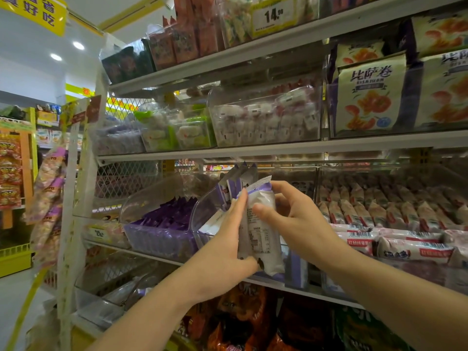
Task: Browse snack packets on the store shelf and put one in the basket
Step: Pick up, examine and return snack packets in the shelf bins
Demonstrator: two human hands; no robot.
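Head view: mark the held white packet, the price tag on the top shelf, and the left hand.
white packet point(264, 234), head view, on its printed back panel.
price tag point(273, 16), head view, on its printed digits.
left hand point(222, 247), head view, on the back of the hand.

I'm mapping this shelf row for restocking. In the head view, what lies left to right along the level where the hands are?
From the left: purple packets, left hand, white packet gripped by both hands, right hand, pink-and-white packets.
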